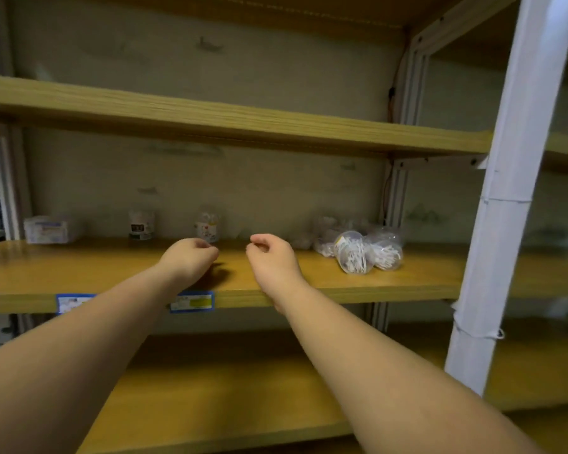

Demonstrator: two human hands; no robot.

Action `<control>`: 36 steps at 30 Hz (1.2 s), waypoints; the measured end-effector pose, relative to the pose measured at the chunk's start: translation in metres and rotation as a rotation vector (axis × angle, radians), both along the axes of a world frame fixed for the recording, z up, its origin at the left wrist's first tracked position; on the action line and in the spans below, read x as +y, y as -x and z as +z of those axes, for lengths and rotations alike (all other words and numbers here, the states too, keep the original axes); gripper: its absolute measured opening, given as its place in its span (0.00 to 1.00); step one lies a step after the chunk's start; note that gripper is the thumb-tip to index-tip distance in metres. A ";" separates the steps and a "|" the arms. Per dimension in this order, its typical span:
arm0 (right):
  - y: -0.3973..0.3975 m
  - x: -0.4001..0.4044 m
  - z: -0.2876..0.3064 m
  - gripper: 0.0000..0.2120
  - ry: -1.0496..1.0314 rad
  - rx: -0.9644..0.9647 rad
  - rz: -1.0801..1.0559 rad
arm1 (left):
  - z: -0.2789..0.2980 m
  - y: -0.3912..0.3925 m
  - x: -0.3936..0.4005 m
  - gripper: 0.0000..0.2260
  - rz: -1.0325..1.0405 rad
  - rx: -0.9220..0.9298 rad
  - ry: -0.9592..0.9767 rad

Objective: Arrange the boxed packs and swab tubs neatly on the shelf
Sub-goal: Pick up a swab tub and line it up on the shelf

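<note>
Head view: both arms reach over the shelf (407, 280), left hand (191, 260) and right hand (271, 260) loosely curled, holding nothing; a boxed pack (48, 229) far left, two tubs (141, 224) upright, swab tubs (368, 252) toppled right; sorting seems barely begun.
</note>
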State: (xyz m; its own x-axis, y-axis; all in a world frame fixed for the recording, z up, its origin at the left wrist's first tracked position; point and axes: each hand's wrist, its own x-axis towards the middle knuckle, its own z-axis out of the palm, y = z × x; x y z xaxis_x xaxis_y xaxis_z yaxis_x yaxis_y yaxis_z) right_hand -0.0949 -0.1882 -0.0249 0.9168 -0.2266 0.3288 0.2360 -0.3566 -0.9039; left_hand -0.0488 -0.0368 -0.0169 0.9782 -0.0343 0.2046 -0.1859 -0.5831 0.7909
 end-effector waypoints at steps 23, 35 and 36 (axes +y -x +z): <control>0.004 -0.214 -0.012 0.32 0.388 0.075 -0.113 | -0.006 0.029 -0.209 0.12 -0.277 -0.013 0.653; 0.004 -0.227 -0.024 0.25 0.375 -0.046 0.020 | -0.018 0.020 -0.199 0.23 -0.410 -0.075 0.615; 0.003 -0.228 -0.025 0.26 0.345 -0.051 0.031 | -0.018 0.020 -0.200 0.24 -0.394 -0.072 0.619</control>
State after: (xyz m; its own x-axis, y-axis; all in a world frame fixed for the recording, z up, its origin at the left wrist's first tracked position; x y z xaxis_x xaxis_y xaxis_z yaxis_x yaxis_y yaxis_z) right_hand -0.0980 -0.4158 -0.0496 0.9021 -0.0661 0.4265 0.2932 -0.6313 -0.7180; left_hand -0.0688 -0.2363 -0.0344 0.9006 -0.2383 0.3635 -0.3531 0.0867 0.9316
